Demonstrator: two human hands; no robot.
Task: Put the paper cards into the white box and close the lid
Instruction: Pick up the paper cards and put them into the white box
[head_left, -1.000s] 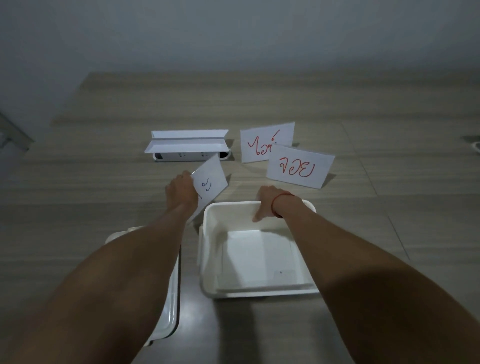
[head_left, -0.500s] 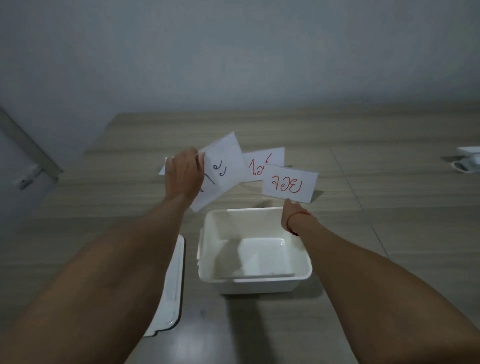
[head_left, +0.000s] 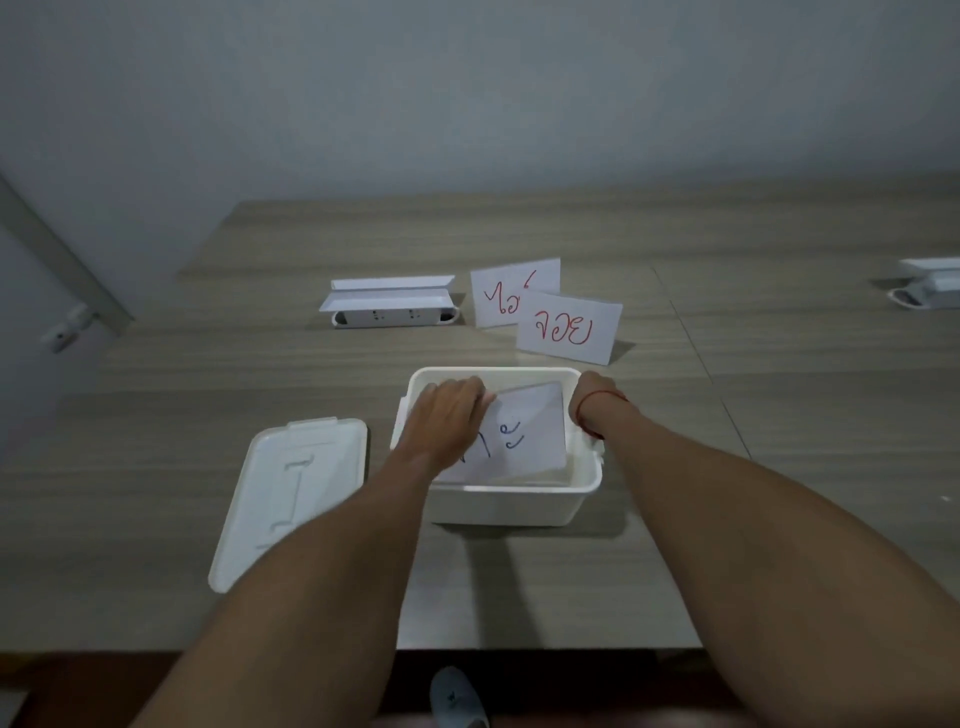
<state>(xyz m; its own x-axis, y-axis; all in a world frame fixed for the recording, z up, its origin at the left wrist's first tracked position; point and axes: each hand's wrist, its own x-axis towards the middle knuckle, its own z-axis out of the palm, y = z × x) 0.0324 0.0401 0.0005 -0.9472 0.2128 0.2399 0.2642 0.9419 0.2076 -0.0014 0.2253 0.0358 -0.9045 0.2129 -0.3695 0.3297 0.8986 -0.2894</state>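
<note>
The open white box (head_left: 506, 503) stands in the middle of the wooden table. My left hand (head_left: 448, 422) reaches into it and holds a white card with blue writing (head_left: 524, 434), which lies tilted inside the box. On the box's right rim rests my right hand (head_left: 589, 396), gripping that wall; its fingers are hidden. Behind the box two folded cards with red writing stand upright: one (head_left: 569, 326) close to the box, the other (head_left: 511, 292) behind it. The white lid (head_left: 291, 493) lies flat to the left of the box.
A white power strip with a raised cover (head_left: 389, 306) sits at the back left of the cards. Another white object (head_left: 930, 283) lies at the far right edge. The table's near edge runs below my forearms, with a shoe (head_left: 457, 699) on the floor.
My left hand has brought the blue-written card down from above the table into the box. My right hand has stayed on the box's right rim.
</note>
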